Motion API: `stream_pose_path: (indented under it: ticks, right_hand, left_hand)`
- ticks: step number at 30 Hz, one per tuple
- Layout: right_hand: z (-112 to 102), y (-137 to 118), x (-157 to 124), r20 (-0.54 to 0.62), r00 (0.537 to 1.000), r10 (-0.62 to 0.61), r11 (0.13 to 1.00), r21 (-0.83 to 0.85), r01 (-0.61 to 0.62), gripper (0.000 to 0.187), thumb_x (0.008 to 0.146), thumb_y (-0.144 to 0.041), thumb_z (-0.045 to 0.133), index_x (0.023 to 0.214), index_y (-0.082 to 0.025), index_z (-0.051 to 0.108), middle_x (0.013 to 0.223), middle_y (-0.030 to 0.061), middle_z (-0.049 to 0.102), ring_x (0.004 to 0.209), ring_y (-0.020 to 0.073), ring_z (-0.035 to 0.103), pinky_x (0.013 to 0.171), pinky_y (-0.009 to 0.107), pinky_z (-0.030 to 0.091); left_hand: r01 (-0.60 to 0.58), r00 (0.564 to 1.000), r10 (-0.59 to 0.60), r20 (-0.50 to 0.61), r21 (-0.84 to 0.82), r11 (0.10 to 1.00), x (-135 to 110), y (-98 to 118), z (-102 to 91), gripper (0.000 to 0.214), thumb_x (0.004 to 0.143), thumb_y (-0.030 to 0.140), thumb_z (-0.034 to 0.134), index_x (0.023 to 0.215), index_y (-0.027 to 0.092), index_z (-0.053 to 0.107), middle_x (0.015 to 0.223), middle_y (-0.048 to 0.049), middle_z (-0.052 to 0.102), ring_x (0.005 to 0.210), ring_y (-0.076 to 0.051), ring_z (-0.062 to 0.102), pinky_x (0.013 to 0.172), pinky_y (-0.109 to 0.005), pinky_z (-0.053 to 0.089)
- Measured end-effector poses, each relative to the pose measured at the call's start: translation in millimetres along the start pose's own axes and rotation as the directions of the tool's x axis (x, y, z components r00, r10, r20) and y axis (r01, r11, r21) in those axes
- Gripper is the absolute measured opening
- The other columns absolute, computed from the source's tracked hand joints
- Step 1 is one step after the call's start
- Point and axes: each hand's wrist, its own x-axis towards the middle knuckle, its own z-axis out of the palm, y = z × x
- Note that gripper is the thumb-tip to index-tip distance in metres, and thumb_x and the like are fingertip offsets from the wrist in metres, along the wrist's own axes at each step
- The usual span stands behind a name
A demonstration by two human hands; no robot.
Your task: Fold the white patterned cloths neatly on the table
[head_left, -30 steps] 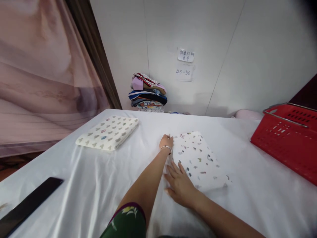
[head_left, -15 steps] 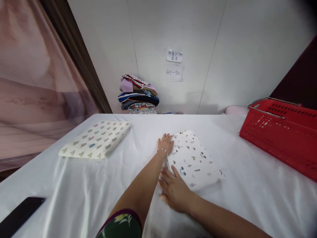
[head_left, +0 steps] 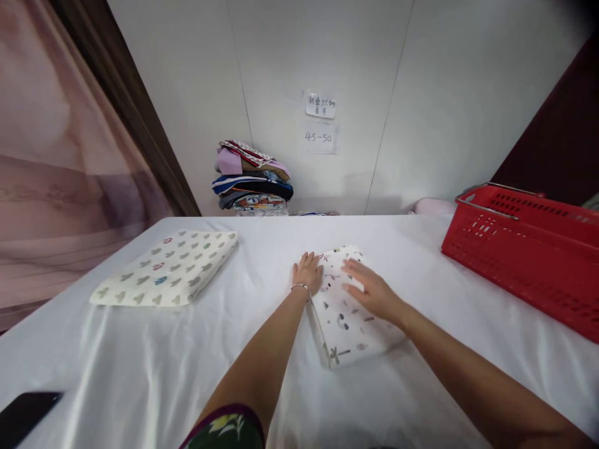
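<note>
A folded white cloth with small printed shapes lies in front of me on the white-covered table. My left hand rests flat on its far left corner, fingers spread, with a bracelet at the wrist. Over the cloth's upper middle is my right hand, its fingers stretched out and slightly blurred; whether it touches the fabric I cannot tell. Neither hand grips anything. Off to the left lies a second folded cloth, cream with grey cloud-like prints.
A red plastic basket with metal handles stands at the right. Beyond the table's far edge rises a stack of folded fabrics by the wall. A black phone-like object lies at the near left. Pink curtains hang on the left.
My right hand has moved from the cloth's near left edge up and right over its top. The near left corner now shows, folded neatly. My left hand stays at the far left corner.
</note>
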Motion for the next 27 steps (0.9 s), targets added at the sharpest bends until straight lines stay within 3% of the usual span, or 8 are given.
stream_pose_path:
  ticks: [2,4,7,10,17,22,24,27]
  right_hand:
    - [9.6,37.6,16.2,-0.024,0.992,0.124,0.981,-0.144,-0.126,0.052,0.088,-0.042,0.038,0.133,-0.017,0.039,0.144,0.0088,0.028,0.134,0.0252,0.018,0.108,0.046,0.015]
    - [23.7,68.3,25.3,0.040,0.969,0.243,0.948,-0.220,-0.228,0.055,0.088,-0.044,0.037,0.135,-0.016,0.036,0.147,0.0093,0.022,0.135,0.0272,0.014,0.107,0.048,0.016]
    - [39.2,94.1,28.0,0.108,0.950,0.293,0.938,-0.222,-0.264,0.061,0.087,-0.050,0.034,0.137,-0.014,0.033,0.149,0.0078,0.014,0.136,0.0274,0.007,0.107,0.045,0.018]
    - [39.5,101.1,22.3,0.120,0.942,0.315,0.946,-0.125,-0.300,0.063,0.086,-0.052,0.033,0.137,-0.015,0.034,0.149,0.0076,0.015,0.136,0.0246,0.009,0.109,0.041,0.018]
    - [21.4,102.9,-29.4,-0.029,0.881,0.472,0.882,0.021,-0.471,0.064,0.081,-0.047,0.045,0.138,-0.019,0.032,0.138,0.0092,0.039,0.125,0.0253,0.038,0.104,0.042,0.030]
    - [14.4,104.7,-70.4,0.060,0.797,0.601,0.794,0.071,-0.604,0.076,0.076,-0.053,0.051,0.141,-0.021,0.026,0.130,0.0104,0.049,0.109,0.0270,0.053,0.092,0.041,0.042]
    - [10.7,111.2,-73.6,0.110,0.796,0.595,0.791,0.096,-0.604,0.077,0.075,-0.053,0.052,0.140,-0.019,0.029,0.129,0.0106,0.050,0.110,0.0266,0.053,0.091,0.039,0.042]
    - [-4.6,131.8,-57.1,0.165,0.839,0.519,0.839,0.087,-0.537,0.072,0.073,-0.047,0.055,0.136,-0.017,0.036,0.127,0.0100,0.052,0.108,0.0248,0.054,0.090,0.034,0.043]
  left_hand:
    - [0.000,1.000,0.000,-0.001,-0.007,1.000,-0.5,0.2,-0.4,0.045,0.090,0.037,0.028,0.133,0.030,0.036,0.147,0.0035,0.023,0.137,-0.017,0.009,0.110,-0.048,0.012]
    - [0.002,1.000,-0.003,-0.005,-0.013,1.000,-1.0,0.3,-0.9,0.045,0.090,0.036,0.028,0.133,0.030,0.036,0.147,0.0039,0.023,0.137,-0.016,0.009,0.110,-0.048,0.012]
    - [0.006,1.000,-0.006,-0.002,-0.018,1.000,-1.5,0.0,-1.7,0.045,0.090,0.035,0.027,0.133,0.030,0.036,0.147,0.0040,0.023,0.137,-0.016,0.009,0.110,-0.048,0.013]
    - [0.006,1.000,-0.006,-0.002,-0.019,1.000,-1.8,0.0,-2.0,0.044,0.089,0.035,0.027,0.133,0.031,0.036,0.147,0.0035,0.023,0.137,-0.017,0.010,0.109,-0.048,0.014]
    - [-0.008,1.000,0.008,0.000,0.035,0.999,0.0,2.9,-2.9,0.043,0.089,0.035,0.029,0.130,0.032,0.039,0.145,0.0030,0.028,0.135,-0.018,0.015,0.108,-0.047,0.015]
    - [-0.036,0.999,0.033,0.023,0.131,0.991,9.3,1.8,-13.9,0.040,0.087,0.039,0.032,0.126,0.032,0.043,0.139,0.0004,0.038,0.130,-0.021,0.026,0.107,-0.050,0.011]
    - [-0.029,0.999,0.025,0.024,0.169,0.985,12.6,0.7,-19.1,0.037,0.088,0.040,0.032,0.119,0.030,0.049,0.130,-0.0022,0.048,0.123,-0.022,0.035,0.104,-0.047,0.018]
    - [0.009,1.000,-0.014,0.021,0.216,0.976,10.0,1.4,-22.3,0.036,0.089,0.038,0.030,0.106,0.024,0.058,0.116,-0.0074,0.056,0.113,-0.024,0.043,0.096,-0.042,0.029]
